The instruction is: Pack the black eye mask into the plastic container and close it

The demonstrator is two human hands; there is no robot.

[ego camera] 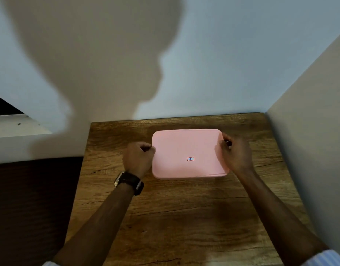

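A plastic container with a pink lid (186, 148) sits on the wooden table (184, 217), lid on top, with a small red-framed sticker (190, 159) on it. My left hand (138, 160), a dark watch on its wrist, grips the lid's left edge with curled fingers. On the opposite side, my right hand (235, 152) pinches the right edge near the far corner. The black eye mask is not visible; the lid hides the inside.
The table stands in a corner, with a white wall (203, 73) behind and another wall (309, 131) close on the right. A white ledge (21, 129) and a dark floor area (31, 208) lie to the left.
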